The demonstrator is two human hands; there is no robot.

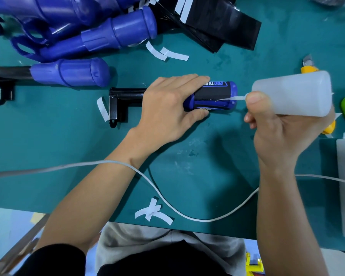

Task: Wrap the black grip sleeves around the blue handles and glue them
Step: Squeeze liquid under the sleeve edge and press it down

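Black sleeve above the left elbow, bare forearms, pale grey top.

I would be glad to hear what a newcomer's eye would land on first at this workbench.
At the centre, the left hand pins down a blue handle wearing its black grip sleeve, while the right hand holds a translucent glue bottle with its nozzle at the sleeve's seam. Next comes the heap of bare blue handles at the upper left, with glossy black sleeves stacked beside it on the green table.
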